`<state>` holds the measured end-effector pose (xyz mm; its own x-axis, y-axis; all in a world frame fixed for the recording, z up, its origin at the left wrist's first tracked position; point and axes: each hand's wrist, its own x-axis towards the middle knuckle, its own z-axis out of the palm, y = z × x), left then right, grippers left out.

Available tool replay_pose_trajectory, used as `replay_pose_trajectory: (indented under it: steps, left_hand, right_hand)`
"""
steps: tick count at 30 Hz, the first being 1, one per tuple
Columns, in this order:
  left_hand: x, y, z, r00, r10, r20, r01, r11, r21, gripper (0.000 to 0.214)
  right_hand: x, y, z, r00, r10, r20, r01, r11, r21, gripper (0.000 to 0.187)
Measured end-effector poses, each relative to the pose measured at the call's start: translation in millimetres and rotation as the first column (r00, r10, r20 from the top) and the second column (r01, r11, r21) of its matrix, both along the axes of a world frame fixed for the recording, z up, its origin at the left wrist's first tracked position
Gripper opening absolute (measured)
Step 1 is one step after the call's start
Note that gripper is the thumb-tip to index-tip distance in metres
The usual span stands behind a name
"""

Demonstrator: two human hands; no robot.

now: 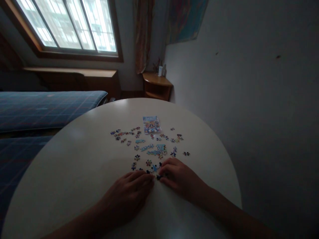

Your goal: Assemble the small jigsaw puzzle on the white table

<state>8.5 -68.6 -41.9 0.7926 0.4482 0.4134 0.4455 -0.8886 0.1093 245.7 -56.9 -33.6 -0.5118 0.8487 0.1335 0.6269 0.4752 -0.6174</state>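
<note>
Left hand and right hand nearly meet at pieces on the tabletop; whether either grips one cannot be told in this dimness. Pieces, probably light and stiff, suit edge pinching.

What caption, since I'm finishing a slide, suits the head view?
Left hand and right hand at puzzle pieces on a round white table.
</note>
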Motion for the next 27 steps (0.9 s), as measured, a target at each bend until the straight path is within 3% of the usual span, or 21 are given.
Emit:
replay_pose_trajectory:
  steps: [13, 27]
  left_hand:
    - [1.3, 0.6, 0.4, 1.000, -0.018, -0.005, 0.018, 0.999, -0.033, 0.026]
    - [4.4, -0.3, 4.5, 0.997, 0.001, -0.073, -0.012, 0.988, -0.154, 0.036]
  right_hand:
    - [-2.4, -4.2, -3.9, 0.997, -0.057, -0.057, 0.059, 0.998, 0.037, 0.015]
    - [-2.0, -3.9, -5.9, 0.989, -0.117, -0.086, 0.114, 0.993, -0.044, 0.015]
